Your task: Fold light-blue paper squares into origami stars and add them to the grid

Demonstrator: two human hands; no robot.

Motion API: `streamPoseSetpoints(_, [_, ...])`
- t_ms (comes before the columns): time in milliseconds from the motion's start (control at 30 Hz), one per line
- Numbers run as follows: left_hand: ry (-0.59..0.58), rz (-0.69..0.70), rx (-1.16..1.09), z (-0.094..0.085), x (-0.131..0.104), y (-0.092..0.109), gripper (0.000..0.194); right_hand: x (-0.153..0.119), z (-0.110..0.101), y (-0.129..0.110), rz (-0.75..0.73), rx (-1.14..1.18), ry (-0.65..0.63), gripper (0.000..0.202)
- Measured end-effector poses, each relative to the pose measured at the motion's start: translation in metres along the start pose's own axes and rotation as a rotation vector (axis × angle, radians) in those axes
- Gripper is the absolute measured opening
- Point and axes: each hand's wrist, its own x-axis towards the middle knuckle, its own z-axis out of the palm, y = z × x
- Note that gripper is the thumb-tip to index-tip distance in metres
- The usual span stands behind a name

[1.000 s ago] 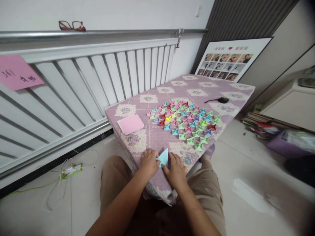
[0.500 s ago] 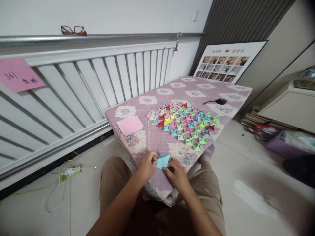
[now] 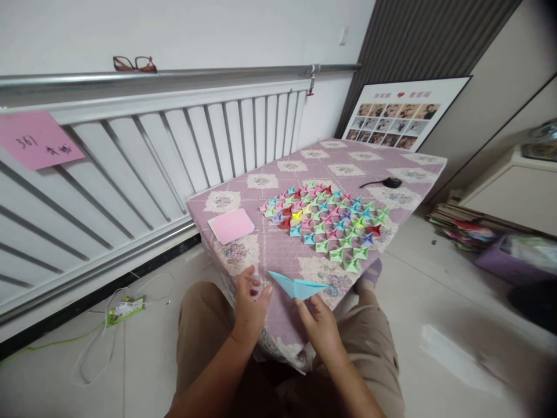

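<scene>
A light blue folded sheet of paper is spread into a wide, wing-like shape above the near end of the table. My right hand pinches its lower middle between thumb and fingers. To the left of the paper, my left hand is apart from it, fingers parted and holding nothing. Beyond my hands stand rows of small folded paper pieces in green, pink, blue, red, purple and yellow. A stack of square paper with a pink sheet on top lies at the table's left side.
The table has a purple flowered cloth. A black object with a cord lies toward its far right. A white radiator runs along the left, with glasses on the pipe above. A power strip is on the floor.
My left hand has let go of the blue paper and moved left. In my right hand the paper has opened from a compact folded shape into a wide one.
</scene>
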Motion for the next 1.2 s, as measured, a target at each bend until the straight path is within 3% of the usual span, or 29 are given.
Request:
streamPoseSetpoints(100, [-0.275, -0.241, -0.233, 0.007, -0.009, -0.002, 0.034, -0.001, 0.002, -0.008, 0.004, 0.030, 0.002, 0.023])
streamPoseSetpoints(200, [-0.403, -0.306, -0.449, 0.014, -0.018, 0.003, 0.025, -0.005, 0.006, -0.016, -0.023, 0.027, -0.009, 0.023])
streamPoseSetpoints(333, [-0.387, -0.390, -0.610, 0.018, -0.020, 0.017, 0.031, -0.007, 0.006, -0.024, -0.078, -0.050, 0.005, 0.020])
streamPoseSetpoints(500, [-0.399, -0.383, -0.590, 0.006, -0.012, 0.023, 0.032, 0.004, -0.014, -0.019, -0.172, -0.119, -0.147, 0.018])
streamPoseSetpoints(633, [-0.431, -0.312, -0.416, -0.007, -0.006, 0.022, 0.025, 0.016, -0.038, -0.023, 0.068, 0.071, 0.054, 0.024])
streamPoseSetpoints(733, [-0.460, -0.258, -0.297, -0.012, -0.005, 0.025, 0.021, 0.017, -0.049, -0.046, 0.183, 0.208, 0.023, 0.029])
streamPoseSetpoints(900, [-0.494, -0.167, -0.250, -0.012, -0.007, 0.029, 0.016, 0.012, -0.043, -0.078, 0.187, 0.277, -0.141, 0.029])
streamPoseSetpoints(1200, [-0.475, -0.142, -0.311, -0.013, -0.008, 0.024, 0.015, 0.005, -0.032, -0.081, 0.237, 0.228, -0.283, 0.023])
